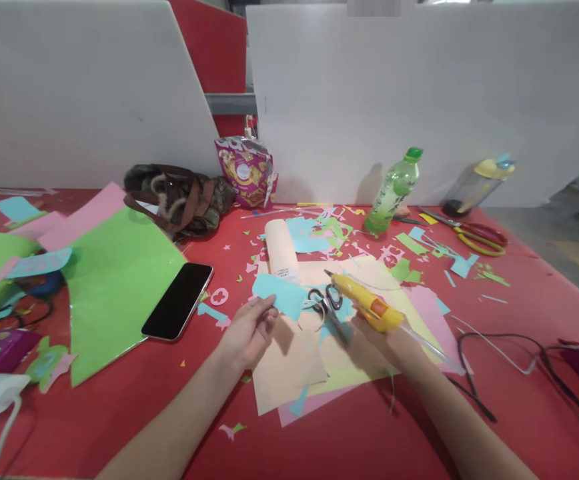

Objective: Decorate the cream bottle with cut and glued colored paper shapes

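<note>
A small light-blue piece of paper [280,295] is pinched between the thumb and fingers of my left hand [253,327]. My right hand [377,340] is wrapped round a yellow hot glue gun [364,300], whose nozzle points left toward the paper, apart from it. A clear glue stick [432,350] sticks out of the gun's back end. Between my hands, black-handled scissors [325,303] lie on cream and pale yellow sheets [289,363]. One end of the cream paper [280,247] is rolled up behind the blue piece.
A black phone [178,301] lies on a green sheet [114,280] at left. Paper scraps litter the red table. Behind stand a camouflage bag [184,200], a purple snack bag [247,170] and a green bottle [394,190]. Large scissors [474,233] and a dark cable [524,340] lie at right.
</note>
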Motion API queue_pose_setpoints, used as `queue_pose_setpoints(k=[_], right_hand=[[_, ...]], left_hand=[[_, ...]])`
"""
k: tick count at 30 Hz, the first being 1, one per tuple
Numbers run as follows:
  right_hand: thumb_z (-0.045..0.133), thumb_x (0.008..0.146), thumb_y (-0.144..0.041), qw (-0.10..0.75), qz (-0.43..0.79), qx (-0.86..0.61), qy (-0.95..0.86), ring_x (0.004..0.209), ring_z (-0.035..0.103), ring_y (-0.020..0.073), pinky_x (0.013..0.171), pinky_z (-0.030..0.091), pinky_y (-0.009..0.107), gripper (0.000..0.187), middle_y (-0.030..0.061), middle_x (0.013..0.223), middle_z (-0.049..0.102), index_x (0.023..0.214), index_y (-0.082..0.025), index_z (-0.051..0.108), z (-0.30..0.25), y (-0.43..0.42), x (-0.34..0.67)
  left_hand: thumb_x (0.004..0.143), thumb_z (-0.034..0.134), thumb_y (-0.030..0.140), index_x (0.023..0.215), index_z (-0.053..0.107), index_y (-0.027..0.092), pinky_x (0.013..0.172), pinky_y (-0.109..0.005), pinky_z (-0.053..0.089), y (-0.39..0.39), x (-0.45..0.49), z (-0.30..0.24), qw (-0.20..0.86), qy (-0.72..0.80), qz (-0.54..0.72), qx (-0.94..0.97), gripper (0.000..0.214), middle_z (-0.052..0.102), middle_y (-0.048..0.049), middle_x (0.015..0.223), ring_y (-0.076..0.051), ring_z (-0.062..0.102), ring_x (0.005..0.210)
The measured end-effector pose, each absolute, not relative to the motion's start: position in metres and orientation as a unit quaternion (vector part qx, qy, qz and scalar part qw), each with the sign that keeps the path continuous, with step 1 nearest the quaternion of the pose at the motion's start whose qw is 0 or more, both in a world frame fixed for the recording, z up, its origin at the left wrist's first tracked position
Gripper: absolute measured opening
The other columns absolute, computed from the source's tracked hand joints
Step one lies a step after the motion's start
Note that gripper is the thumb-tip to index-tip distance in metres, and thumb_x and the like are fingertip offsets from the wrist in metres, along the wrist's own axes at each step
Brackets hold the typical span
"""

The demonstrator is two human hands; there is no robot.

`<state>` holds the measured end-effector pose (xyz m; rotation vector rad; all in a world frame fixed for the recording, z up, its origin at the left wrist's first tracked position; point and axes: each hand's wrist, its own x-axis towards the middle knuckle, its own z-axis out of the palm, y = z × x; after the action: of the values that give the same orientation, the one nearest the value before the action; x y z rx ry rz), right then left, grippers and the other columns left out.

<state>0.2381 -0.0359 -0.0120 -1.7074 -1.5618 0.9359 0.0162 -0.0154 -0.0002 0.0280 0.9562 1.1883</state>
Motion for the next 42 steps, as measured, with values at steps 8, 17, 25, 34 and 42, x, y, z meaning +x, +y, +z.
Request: queue_pose_setpoints(k=[8, 17, 25, 34, 42], right_hand=[[0.053, 0.068, -0.034, 0.107, 0.061, -0.747, -0.653, 0.066, 0.06, 0.0243, 0.053, 0.039, 0.029, 0.033, 0.0092, 0.075, 0.065, 0.095, -0.017, 0.055, -0.002, -0.021, 0.272], [0.054, 0.068, -0.033, 0.008, 0.03, -0.71, -0.704, 0.076, 0.059, 0.0268, 0.06, 0.041, 0.032, 0.029, 0.0128, 0.077, 0.063, 0.089, -0.013, 0.058, 0.008, -0.004, 0.285], [0.055, 0.069, -0.03, 0.181, 0.328, -0.643, -0.668, 0.08, 0.056, 0.0206, 0.071, 0.04, 0.029, 0.014, 0.0069, 0.079, 0.062, 0.074, -0.018, 0.058, 0.03, 0.046, 0.183], [0.057, 0.068, -0.031, 0.244, 0.488, -0.654, -0.525, 0.048, 0.049, 0.0098, 0.045, 0.038, 0.021, 0.02, -0.0006, 0.052, 0.051, 0.061, -0.014, 0.048, -0.001, 0.092, 0.129], [0.059, 0.059, -0.016, 0.279, 0.564, -0.625, -0.461, 0.041, 0.052, 0.0137, 0.039, 0.04, 0.024, 0.006, -0.0008, 0.043, 0.052, 0.06, -0.012, 0.054, 0.0, 0.083, 0.13]], left_hand=[[0.08, 0.04, -0.001, 0.057, 0.049, 0.009, 0.036, -0.007, 0.041, -0.006, 0.006, 0.002, 0.699, 0.427, 0.574, 0.005, 0.026, 0.045, 0.0019, 0.047, -0.003, 0.048, 0.042], [0.08, 0.044, 0.006, 0.058, 0.05, 0.011, 0.042, -0.014, 0.044, 0.001, 0.0, -0.007, 0.69, 0.418, 0.59, -0.027, 0.022, 0.049, 0.0, 0.051, -0.007, 0.052, 0.047], [0.082, 0.041, 0.007, 0.062, 0.055, 0.013, 0.062, -0.022, 0.05, 0.004, 0.001, -0.01, 0.693, 0.388, 0.604, -0.055, 0.025, 0.059, -0.0033, 0.062, -0.01, 0.058, 0.06], [0.085, 0.035, 0.015, 0.053, 0.054, 0.013, 0.069, -0.028, 0.049, 0.006, -0.002, -0.012, 0.758, 0.288, 0.585, -0.016, 0.038, 0.045, -0.0003, 0.044, -0.015, 0.06, 0.07], [0.08, 0.047, 0.015, 0.049, 0.048, 0.014, 0.067, -0.029, 0.048, 0.001, -0.002, -0.02, 0.782, 0.275, 0.558, 0.016, 0.031, 0.044, 0.0022, 0.045, -0.009, 0.05, 0.049]])
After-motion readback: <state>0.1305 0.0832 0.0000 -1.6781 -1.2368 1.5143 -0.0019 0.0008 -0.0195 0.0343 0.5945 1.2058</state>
